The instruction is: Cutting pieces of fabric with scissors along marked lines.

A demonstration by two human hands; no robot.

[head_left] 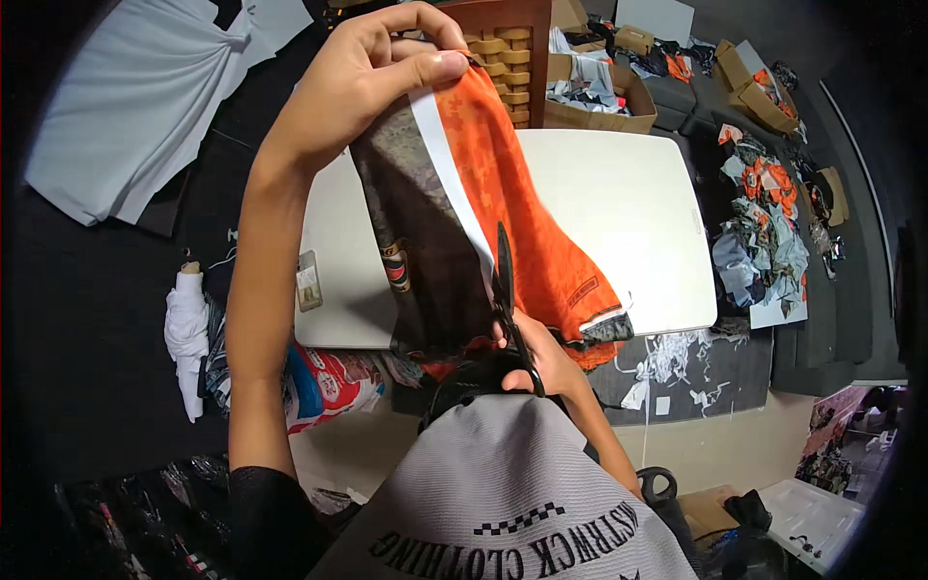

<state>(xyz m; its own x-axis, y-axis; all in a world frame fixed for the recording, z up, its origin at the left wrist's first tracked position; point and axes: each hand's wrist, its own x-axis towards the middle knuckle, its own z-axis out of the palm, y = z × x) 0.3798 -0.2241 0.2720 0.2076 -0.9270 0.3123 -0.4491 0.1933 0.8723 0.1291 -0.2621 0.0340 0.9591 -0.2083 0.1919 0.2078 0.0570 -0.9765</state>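
My left hand [391,72] is raised at the top, thumb and fingers pinching the upper edge of a printed fabric piece [493,164]. The fabric hangs down toward me, orange on its right and dark camouflage on its left. A white strip [447,174] runs down between the two colours. My right hand [543,360] is low in front of me, closed round the handles of black scissors [505,290]. The blades point up and away from me, against the lower end of the white strip. My palm and part of the handles are hidden by the fabric and my clothing.
A white table [619,222] stands under the fabric, with a small clear packet [308,282] at its left. A woven-back chair [507,68] is behind it. Cardboard boxes [599,118] and a pile of scraps [764,222] lie right. White trimmings [677,358] litter the floor.
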